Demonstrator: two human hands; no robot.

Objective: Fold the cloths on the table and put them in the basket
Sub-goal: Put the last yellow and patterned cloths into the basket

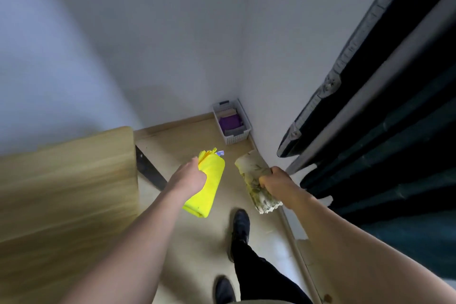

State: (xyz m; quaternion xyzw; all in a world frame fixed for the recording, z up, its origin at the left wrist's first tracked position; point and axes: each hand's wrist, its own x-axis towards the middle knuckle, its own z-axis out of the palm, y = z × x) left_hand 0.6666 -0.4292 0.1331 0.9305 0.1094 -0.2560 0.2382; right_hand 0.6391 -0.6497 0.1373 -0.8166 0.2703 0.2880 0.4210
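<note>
1. The left hand [190, 175] has its fingers curled tight around a folded yellow cloth [206, 186]. The cloth sticks out past the hand on both sides, up above the floor.

2. The right hand [272, 179] has its fingers wrapped around a second cloth, a pale patterned cloth [256, 187] with greenish marks. It is folded or rolled into a long bundle. It hangs just to the left of the right hand, and the two cloths are near each other but apart.

3. The basket [237, 139] is white and sits on the floor [197, 242] in the corner, well ahead of both hands. It already has cloths in it. One is a purple cloth [230, 123], with a tan one behind it and a grey one in front.

4. I think the folding of these two is done and the step now is carrying them to the basket. The person's dark shoe [241, 226] is stepping that way.

5. The next move calls for walking closer, bending down, and laying each cloth in the basket so the folds do not fall open. The basket looks fairly full, so they may need to go on top.

6. A small tag [220, 153] sticks out at the far end of the yellow cloth. It is too blurry to read.

7. The table [66, 180] is to the left of the left hand. A dark curtain [394, 155] hangs to the right of the right hand.
</note>
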